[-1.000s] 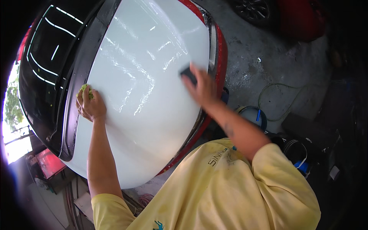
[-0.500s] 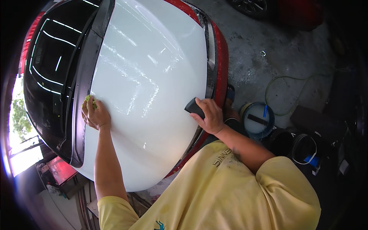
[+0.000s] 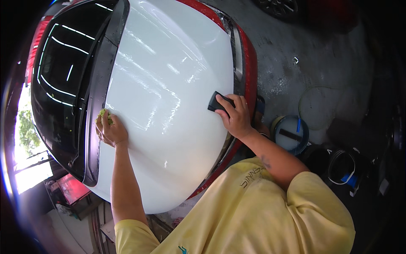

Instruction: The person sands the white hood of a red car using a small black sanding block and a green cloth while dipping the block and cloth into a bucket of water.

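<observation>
A wet white car hood [image 3: 169, 127] stretches out in front of me. My left hand [image 3: 112, 130] is curled round a crumpled yellow-green sponge [image 3: 105, 115] at the hood's left edge, beside the dark strip below the windshield. At the opposite edge of the hood, my right hand [image 3: 239, 116] grips a black sanding block [image 3: 220, 101], thumb on one side and fingers on the other. The block rests on the white panel; its underside is hidden. Streaks of water and light reflections cover the panel between my hands.
Red bodywork [image 3: 251, 59] and a headlight border the hood on the right. A bucket [image 3: 292, 146] of cloudy water, with a dark strip and a blue stick, stands on the floor beside me. Past it are black containers [image 3: 338, 167] and a thin hose. The dark windshield [image 3: 59, 93] lies left.
My right hand has slid the sanding block farther from me along the hood's right side. My left hand stays near the windshield edge with the sponge. The whole view has shifted slightly.
</observation>
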`<state>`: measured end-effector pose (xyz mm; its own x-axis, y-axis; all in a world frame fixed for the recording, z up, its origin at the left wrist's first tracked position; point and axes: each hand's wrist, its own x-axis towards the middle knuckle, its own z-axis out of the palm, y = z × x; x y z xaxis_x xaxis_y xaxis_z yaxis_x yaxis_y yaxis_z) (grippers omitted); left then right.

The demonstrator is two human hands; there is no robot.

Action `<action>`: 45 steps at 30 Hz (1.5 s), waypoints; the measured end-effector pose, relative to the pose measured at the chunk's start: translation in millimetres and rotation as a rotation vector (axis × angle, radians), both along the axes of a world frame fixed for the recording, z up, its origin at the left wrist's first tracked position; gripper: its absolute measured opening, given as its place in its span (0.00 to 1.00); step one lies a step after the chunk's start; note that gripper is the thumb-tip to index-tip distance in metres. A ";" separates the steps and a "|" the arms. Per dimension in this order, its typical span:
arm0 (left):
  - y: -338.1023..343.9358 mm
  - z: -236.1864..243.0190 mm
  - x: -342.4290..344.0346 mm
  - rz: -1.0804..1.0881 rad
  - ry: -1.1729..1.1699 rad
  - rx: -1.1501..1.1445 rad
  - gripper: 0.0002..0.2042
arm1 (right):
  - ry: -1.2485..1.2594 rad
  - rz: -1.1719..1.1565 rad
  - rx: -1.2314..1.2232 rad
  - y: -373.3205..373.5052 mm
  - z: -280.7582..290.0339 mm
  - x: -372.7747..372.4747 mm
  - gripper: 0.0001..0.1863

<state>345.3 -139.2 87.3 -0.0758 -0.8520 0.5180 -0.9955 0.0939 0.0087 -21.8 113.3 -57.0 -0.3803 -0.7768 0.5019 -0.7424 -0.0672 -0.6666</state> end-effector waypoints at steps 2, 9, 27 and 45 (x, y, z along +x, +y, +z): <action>3.1 1.8 -2.4 0.014 -0.016 -0.011 0.16 | 0.069 0.014 -0.012 -19.5 1.0 -10.2 0.30; -4.9 2.7 -11.6 -0.028 0.023 0.001 0.16 | 0.208 -0.133 -0.172 -256.6 59.2 -112.2 0.17; 1.3 1.4 -8.7 -0.078 -0.016 -0.044 0.15 | 0.011 -0.149 -0.081 -207.0 30.3 -124.7 0.24; 3.9 0.8 -1.5 -0.036 -0.067 -0.052 0.15 | 0.015 -0.007 -0.024 -111.5 13.4 -60.6 0.28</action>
<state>343.7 -135.4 88.1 -0.1416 -0.8203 0.5542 -0.9897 0.1281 -0.0634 -82.4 1.8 -43.6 -0.3781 -0.7620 0.5258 -0.7526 -0.0777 -0.6539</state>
